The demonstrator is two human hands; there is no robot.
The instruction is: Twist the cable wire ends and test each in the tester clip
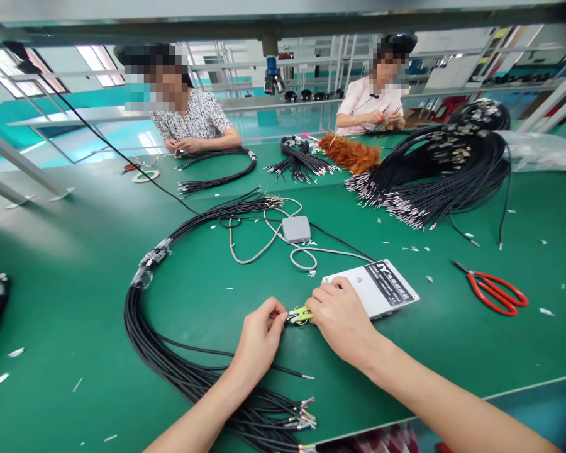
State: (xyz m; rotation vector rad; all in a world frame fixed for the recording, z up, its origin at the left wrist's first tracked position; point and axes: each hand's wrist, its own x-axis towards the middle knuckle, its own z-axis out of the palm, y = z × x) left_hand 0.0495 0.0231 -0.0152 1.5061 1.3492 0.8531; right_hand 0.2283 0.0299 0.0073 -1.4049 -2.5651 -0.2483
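Observation:
My left hand [259, 340] pinches the end of a thin black cable [245, 356] and holds it against a small yellow-green clip [302, 314]. My right hand [342, 318] grips that clip from the right, its knuckles over the near corner of a flat white device [382, 286] with a black label. A large loop of black cables [144, 333] curves round my left forearm, its stripped ends [304, 412] fanned near the table's front edge.
Red-handled scissors [493, 290] lie to the right. A grey foot-switch box [296, 229] with a pale cord sits behind the device. More cable bundles [434, 170] lie at the back right. Two people work across the green table [75, 289].

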